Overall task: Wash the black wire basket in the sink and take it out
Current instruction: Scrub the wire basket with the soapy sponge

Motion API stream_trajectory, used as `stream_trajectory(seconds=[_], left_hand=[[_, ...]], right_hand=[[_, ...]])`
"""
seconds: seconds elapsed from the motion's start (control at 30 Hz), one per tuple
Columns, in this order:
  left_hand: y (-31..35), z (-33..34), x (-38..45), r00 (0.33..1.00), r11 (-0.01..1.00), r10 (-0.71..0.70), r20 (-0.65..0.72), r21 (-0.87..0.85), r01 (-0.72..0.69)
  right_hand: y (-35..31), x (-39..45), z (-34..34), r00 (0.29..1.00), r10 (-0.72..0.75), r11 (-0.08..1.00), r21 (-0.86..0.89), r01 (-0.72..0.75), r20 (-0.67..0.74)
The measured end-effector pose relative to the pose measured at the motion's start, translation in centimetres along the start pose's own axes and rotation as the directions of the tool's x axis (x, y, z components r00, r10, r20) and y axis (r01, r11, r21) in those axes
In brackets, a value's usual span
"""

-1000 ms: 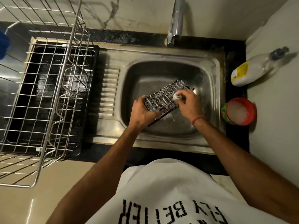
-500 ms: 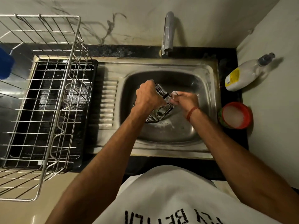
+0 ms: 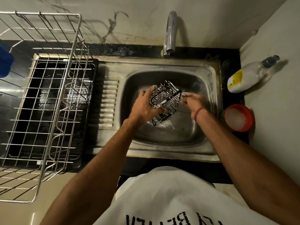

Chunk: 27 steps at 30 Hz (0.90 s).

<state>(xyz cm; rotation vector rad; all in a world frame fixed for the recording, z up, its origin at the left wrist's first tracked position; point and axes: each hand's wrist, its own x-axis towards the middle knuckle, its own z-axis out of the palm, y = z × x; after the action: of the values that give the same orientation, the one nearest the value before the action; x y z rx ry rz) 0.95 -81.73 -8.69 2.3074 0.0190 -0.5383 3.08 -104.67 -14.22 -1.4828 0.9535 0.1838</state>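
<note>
A steel wire dish rack [image 3: 48, 101] was observed at the far left, set over a black drip tray [image 3: 88, 111] on the counter; a blue object [image 3: 5, 64] was partly visible at the left edge behind it. To the right, the ribbed draining surface of a stainless steel sink [image 3: 112, 101] was noted, with the basin beyond it and a chrome tap [image 3: 170, 33] mounted above at the wall.

The black wire basket [image 3: 165, 96] was held tilted above the basin floor, flecked with white suds. The left hand [image 3: 146, 106] was found gripping it from its left side, fingers curled over the wires. The right hand [image 3: 194, 101] was positioned at the basket's right edge, fingers curled around a small pale, foamy item [image 3: 184, 95] pressed against the wires; what the item was could not be determined. A red thread [image 3: 198, 112] was noted on the right wrist.

Further right, a white bottle with a yellow label [image 3: 246, 77] was lying on the ledge, and a red tub of white paste [image 3: 238, 117] stood just beside the sink.
</note>
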Motion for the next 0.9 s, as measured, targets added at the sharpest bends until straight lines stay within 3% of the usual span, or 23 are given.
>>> stream_trajectory(seconds=[0.13,0.27,0.33,0.43,0.57,0.6,0.73,0.9], left_hand=[[0.3,0.8,-0.6,0.996,0.998,-0.057,-0.073,-0.040,0.054],[0.6,1.1,-0.7,0.993,0.996,-0.088,-0.076,-0.034,0.086],[0.6,1.1,-0.7,0.994,0.995,-0.091,-0.061,-0.032,0.089],[0.7,1.0,-0.7,0.992,0.994,-0.103,-0.078,-0.027,0.101],[0.6,1.2,-0.7,0.989,0.994,-0.110,-0.102,-0.037,0.107],[0.5,1.3,-0.6,0.989,0.994,-0.109,-0.098,-0.042,0.105],[0.2,1.4,-0.5,0.988,0.993,-0.112,-0.105,-0.052,0.107],[0.1,1.6,-0.5,0.986,0.993,-0.114,-0.118,-0.048,0.109]], right_hand=[[-1.3,-3.2,-0.2,0.949,-0.315,0.949,0.025,0.314,0.002],[-1.7,-5.0,0.1,0.784,-0.583,0.739,-0.261,0.621,0.216],[-2.1,-4.6,0.1,0.715,-0.642,0.607,-0.387,0.695,0.276],[-3.3,-3.9,-0.1,0.676,-0.690,0.482,-0.532,0.696,0.259],[-2.3,-5.3,0.7,0.514,-0.660,0.123,-0.597,0.793,0.547],[-2.4,-5.2,0.5,0.524,-0.663,0.126,-0.611,0.781,0.534],[-4.1,-3.2,-0.5,0.663,-0.701,0.314,-0.722,0.616,0.261],[-3.6,-4.5,1.4,0.642,-0.658,0.315,-0.631,0.709,0.393]])
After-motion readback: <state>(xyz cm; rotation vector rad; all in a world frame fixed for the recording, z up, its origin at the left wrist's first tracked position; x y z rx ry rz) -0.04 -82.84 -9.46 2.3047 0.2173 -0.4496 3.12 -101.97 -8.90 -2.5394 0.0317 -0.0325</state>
